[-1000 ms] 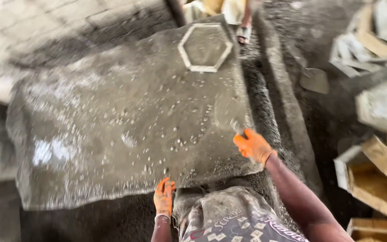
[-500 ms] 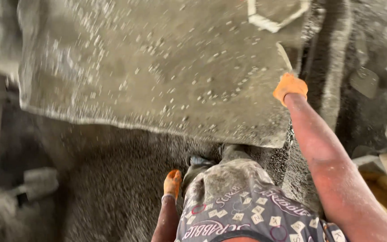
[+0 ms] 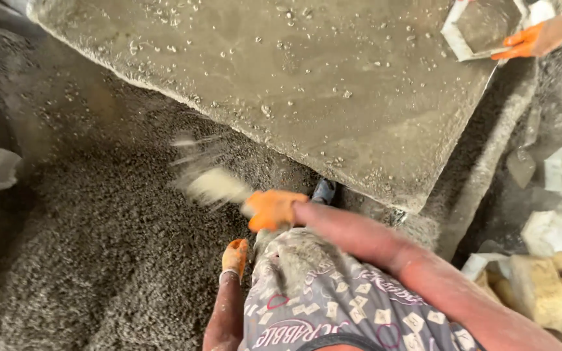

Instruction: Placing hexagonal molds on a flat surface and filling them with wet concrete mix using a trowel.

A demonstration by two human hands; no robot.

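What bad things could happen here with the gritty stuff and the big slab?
The right hand in an orange glove swings a pale blurred tool over the grey gritty heap; grit may fly up. The shoe sits under the wet grey slab, so a toe might get bumped.

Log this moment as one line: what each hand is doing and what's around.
right hand: gripping blurred pale tool | left hand: low by shorts, grip unclear | nearby: grey slab, loose gravel | another person's gloved hand on hexagon mould
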